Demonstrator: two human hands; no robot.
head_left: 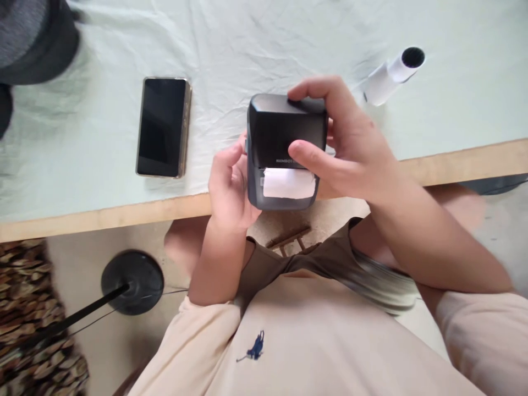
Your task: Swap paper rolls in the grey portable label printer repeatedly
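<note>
A small dark grey label printer (275, 137) is held over the table's front edge, with a strip of white paper (287, 183) showing at its slot. My left hand (229, 187) cups its left side and underside. My right hand (350, 144) grips it from the right, with fingers on the top edge and the thumb across the lid near the slot.
A black phone (163, 126) lies screen-up on the pale cloth-covered table (103, 181), left of the printer. A white paper roll (391, 74) lies at the back right. A dark object (33, 38) sits at the far left corner. A black round stand base (132, 280) stands on the floor.
</note>
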